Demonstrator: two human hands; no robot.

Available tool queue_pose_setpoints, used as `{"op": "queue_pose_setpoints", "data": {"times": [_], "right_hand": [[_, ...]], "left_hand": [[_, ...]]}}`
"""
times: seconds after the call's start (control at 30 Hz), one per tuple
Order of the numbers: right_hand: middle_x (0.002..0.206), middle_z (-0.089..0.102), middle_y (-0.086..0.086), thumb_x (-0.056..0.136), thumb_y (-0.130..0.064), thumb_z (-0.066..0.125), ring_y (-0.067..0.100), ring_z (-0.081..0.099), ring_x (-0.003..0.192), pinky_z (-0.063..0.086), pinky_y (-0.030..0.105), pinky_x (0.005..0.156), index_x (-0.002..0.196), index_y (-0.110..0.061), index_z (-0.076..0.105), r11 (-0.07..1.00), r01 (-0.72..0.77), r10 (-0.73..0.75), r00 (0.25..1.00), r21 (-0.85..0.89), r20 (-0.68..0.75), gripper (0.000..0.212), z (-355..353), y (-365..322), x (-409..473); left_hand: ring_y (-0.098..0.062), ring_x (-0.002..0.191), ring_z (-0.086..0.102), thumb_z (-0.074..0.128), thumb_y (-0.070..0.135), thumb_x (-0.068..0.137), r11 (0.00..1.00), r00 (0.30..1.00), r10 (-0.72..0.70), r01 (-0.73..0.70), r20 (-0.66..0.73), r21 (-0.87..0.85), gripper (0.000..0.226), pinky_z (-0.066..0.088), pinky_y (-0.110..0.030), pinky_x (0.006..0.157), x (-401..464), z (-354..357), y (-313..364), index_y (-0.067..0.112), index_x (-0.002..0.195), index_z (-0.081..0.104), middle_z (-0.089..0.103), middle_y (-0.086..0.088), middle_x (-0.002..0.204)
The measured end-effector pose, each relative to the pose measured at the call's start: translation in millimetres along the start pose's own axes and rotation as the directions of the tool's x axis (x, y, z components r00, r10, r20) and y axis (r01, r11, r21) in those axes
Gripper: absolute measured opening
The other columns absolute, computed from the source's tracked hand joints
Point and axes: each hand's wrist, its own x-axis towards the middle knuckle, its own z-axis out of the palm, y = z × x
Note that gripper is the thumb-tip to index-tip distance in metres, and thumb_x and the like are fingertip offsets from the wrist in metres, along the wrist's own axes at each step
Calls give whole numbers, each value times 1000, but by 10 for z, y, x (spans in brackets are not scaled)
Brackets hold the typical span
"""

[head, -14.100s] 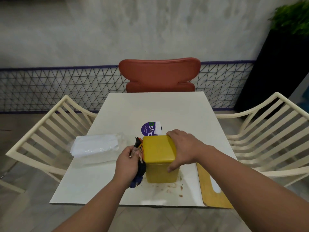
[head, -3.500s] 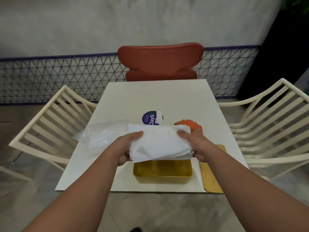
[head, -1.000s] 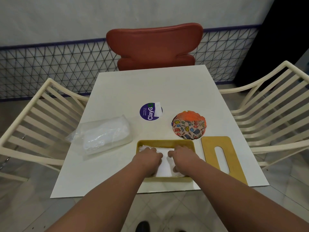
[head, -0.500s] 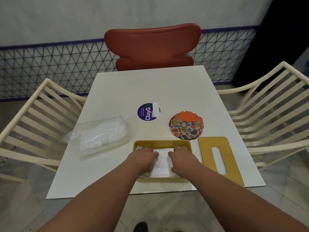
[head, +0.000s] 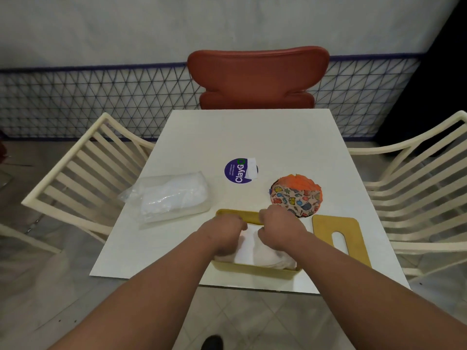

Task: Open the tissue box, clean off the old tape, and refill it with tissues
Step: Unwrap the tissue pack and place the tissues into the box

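The yellow tissue box (head: 255, 271) lies open near the table's front edge, with a stack of white tissues (head: 255, 251) inside it. My left hand (head: 225, 231) and my right hand (head: 280, 228) sit side by side on the tissues at the box's far rim. Their fingers bend down over the stack's far edge, and the fingertips are hidden. The yellow lid (head: 326, 228) with its long slot lies flat just right of the box.
A clear plastic pack of tissues (head: 171, 198) lies left of the box. A purple ClayGo sticker (head: 238, 171) and a round colourful cloth item (head: 295, 198) sit behind it. Cream slatted chairs (head: 83, 178) flank the white table (head: 252, 132); a red chair (head: 257, 77) stands opposite.
Both hands have slid from the middle of the tissue stack towards the box's far rim, and their fingers are more curled. The camera view has shifted slightly.
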Motion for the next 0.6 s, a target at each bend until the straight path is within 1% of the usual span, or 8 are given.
{"op": "queue_pose_setpoints", "data": {"times": [0.1, 0.13, 0.2, 0.3, 0.37, 0.43, 0.5, 0.6], "right_hand": [[110, 57, 7, 92, -31, 53, 24, 55, 99, 45, 32, 75, 117, -14, 59, 995, 49, -38, 991, 86, -131, 31, -156, -204, 168], [112, 58, 7, 93, -34, 53, 23, 56, 102, 45, 32, 78, 119, -15, 59, 990, 60, -40, 987, 126, -158, 33, -173, -275, 209], [114, 61, 6, 93, -37, 55, 22, 57, 105, 44, 30, 82, 121, -16, 60, 973, 94, -50, 978, 210, -204, 36, -208, -475, 308], [116, 62, 5, 92, -39, 59, 21, 58, 107, 46, 30, 86, 122, -15, 60, 933, 117, -34, 970, 340, -241, 39, -237, -776, 487], [116, 62, 5, 92, -40, 59, 20, 58, 107, 47, 30, 86, 122, -15, 59, 909, 106, -8, 971, 402, -238, 40, -230, -916, 642], [114, 64, 6, 91, -41, 60, 20, 59, 107, 49, 30, 85, 122, -14, 60, 885, 67, 41, 974, 461, -221, 41, -209, -1046, 833], [112, 65, 7, 91, -41, 60, 20, 59, 109, 48, 30, 86, 122, -13, 59, 860, 18, 99, 975, 510, -201, 41, -177, -1160, 1023], [119, 62, 11, 92, -38, 60, 23, 58, 112, 44, 30, 88, 126, -9, 57, 834, -68, 196, 964, 548, -178, 45, -128, -1284, 1263]], "left_hand": [[-23, 107, 55, 49, 16, 91, 991, 968, -101, 76, -231, -114, 36, 48, -38, 89, -168, -207, -115, 25, 125, 58, 58, -1, 119], [-22, 107, 56, 49, 21, 92, 985, 950, -135, 97, -282, -143, 33, 48, -36, 89, -224, -256, -161, 24, 123, 60, 59, 0, 117], [-18, 111, 54, 52, 32, 93, 962, 915, -226, 155, -334, -226, 32, 46, -33, 92, -359, -343, -316, 24, 124, 59, 59, 3, 120], [-14, 111, 56, 56, 41, 91, 911, 858, -359, 238, -366, -337, 37, 47, -31, 92, -505, -428, -687, 23, 123, 59, 60, 6, 122], [-14, 106, 58, 58, 41, 90, 846, 794, -467, 274, -390, -457, 35, 48, -31, 90, -567, -448, -977, 22, 119, 62, 62, 6, 120], [-14, 104, 59, 58, 39, 90, 778, 729, -561, 302, -392, -551, 33, 45, -27, 87, -627, -451, -1322, 19, 115, 64, 64, 6, 115], [-15, 100, 59, 58, 36, 91, 709, 671, -642, 336, -371, -620, 28, 41, -24, 81, -704, -435, -1662, 17, 110, 66, 66, 5, 107], [-19, 83, 59, 55, 28, 92, 582, 589, -754, 392, -292, -712, 15, 41, -27, 69, -780, -315, -2172, 17, 89, 64, 66, 2, 86]]}}
